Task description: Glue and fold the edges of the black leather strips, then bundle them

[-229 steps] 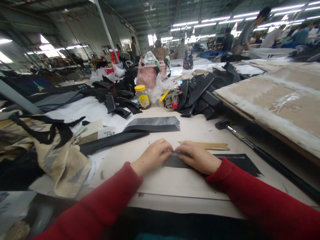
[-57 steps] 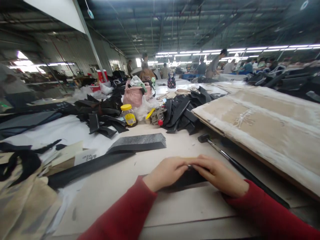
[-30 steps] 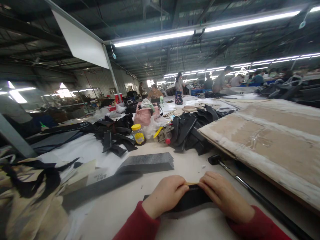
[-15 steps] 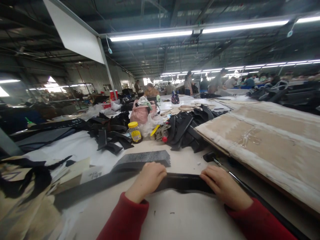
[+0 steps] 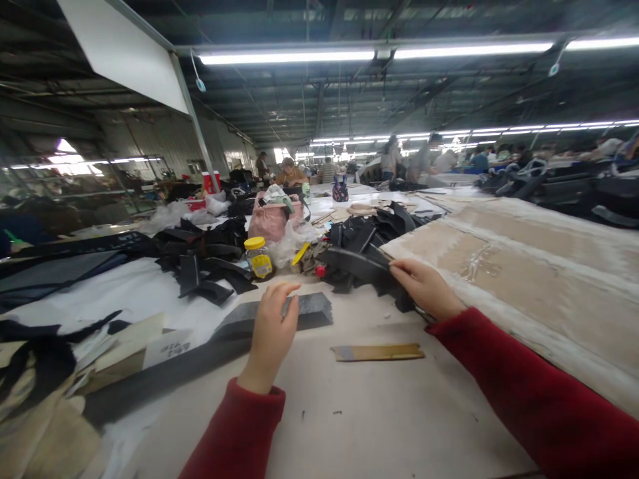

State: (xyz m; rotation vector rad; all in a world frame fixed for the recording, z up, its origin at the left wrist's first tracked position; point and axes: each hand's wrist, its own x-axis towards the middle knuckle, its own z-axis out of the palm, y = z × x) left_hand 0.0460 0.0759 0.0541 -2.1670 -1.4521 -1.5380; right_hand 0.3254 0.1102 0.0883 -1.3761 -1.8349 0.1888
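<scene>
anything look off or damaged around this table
Nothing looks spilled. The tan strip has a notched right end, perhaps chipped. Crumpled clear film, maybe tape, sits on the board at the right. The black pieces near the right hand lie in a jumbled heap, though that may be normal here.

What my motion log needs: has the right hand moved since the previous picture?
Yes: against the yellow-lidded jar, the right hand is now higher in view, toward the pile of black strips.
</scene>
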